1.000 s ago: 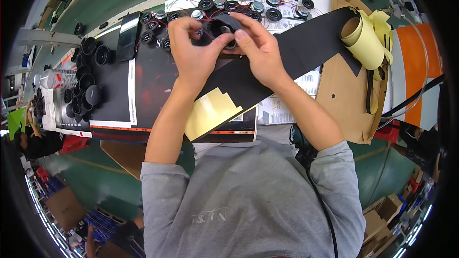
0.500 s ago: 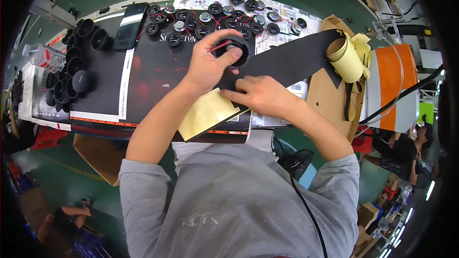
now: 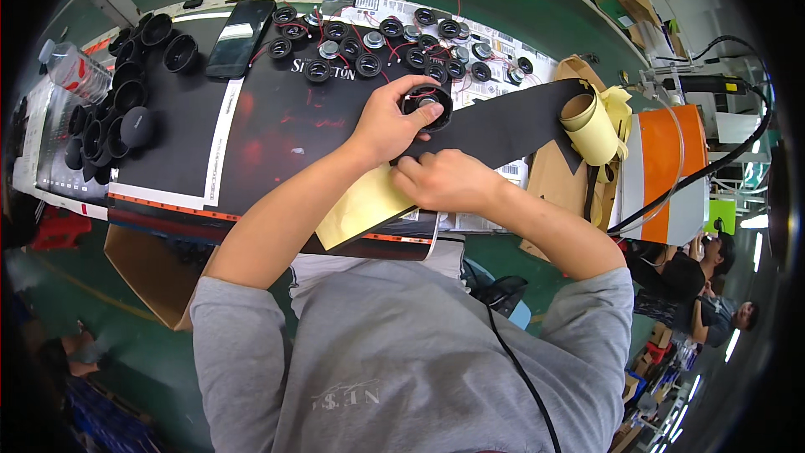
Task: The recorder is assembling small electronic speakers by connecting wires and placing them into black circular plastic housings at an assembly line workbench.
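Note:
My left hand holds a round black speaker housing, fingers round its rim and the thumb pressed on the part inside. Red wire shows within the housing. Just below and to the right, my right hand is closed, its thumb and fingertips pinched at the edge of a black sheet with yellow backing paper. Whatever lies between those fingertips is hidden. The yellow side faces up near the table's front edge, while the black length runs to the right.
Several small speakers with red wires lie at the back. Black cups, a phone and a plastic bottle are on the left. On the right are a yellow paper roll, cardboard and an orange-and-white box.
The speaker housing has tipped in my left hand, so its inside shows more. My right hand's fingers have curled in from reaching over the yellow paper. The whole view has shifted slightly.

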`<state>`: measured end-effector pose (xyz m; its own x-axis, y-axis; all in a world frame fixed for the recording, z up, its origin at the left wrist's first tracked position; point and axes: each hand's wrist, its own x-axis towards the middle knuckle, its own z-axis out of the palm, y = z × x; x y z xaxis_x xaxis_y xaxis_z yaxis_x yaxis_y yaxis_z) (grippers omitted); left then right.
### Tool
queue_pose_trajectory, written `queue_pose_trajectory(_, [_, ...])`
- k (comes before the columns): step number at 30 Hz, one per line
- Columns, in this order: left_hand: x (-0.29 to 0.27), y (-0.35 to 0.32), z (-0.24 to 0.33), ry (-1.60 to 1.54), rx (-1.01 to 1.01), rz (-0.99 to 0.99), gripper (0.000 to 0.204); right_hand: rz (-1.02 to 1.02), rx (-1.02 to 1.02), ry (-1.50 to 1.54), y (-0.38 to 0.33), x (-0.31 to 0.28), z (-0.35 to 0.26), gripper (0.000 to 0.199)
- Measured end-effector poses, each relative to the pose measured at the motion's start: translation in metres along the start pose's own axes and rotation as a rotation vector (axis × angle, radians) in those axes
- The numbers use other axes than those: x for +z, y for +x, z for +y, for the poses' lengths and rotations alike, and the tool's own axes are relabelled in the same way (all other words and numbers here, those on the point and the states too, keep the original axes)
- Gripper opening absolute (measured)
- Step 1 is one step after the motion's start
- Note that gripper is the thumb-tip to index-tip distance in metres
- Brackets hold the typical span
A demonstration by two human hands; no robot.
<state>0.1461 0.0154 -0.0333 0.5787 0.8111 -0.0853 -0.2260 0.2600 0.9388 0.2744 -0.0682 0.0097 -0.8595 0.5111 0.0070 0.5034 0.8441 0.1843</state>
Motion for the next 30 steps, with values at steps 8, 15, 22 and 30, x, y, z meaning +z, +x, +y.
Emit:
queue_pose_trajectory(8, [0.000, 0.001, 0.002, 0.033, -0.025, 0.018, 0.031, 0.190, 0.166, 0.059, 0.014, -0.006, 0.000, 0.022])
queue_pose_trajectory(15, [-0.006, 0.003, 0.001, -0.156, -0.082, -0.032, 0.047, 0.402, 0.938, 0.866, -0.011, -0.023, 0.029, 0.013])
queue_pose_trajectory(22, [-0.006, 0.003, -0.008, -0.087, -0.037, -0.082, 0.051, 0.400, 1.058, 0.745, 0.001, -0.004, 0.037, 0.018])
queue_pose_trajectory(30, [-0.002, 0.000, 0.000, -0.063, -0.002, -0.036, 0.037, 0.509, 1.192, 1.195, -0.012, 0.008, 0.050, 0.034])
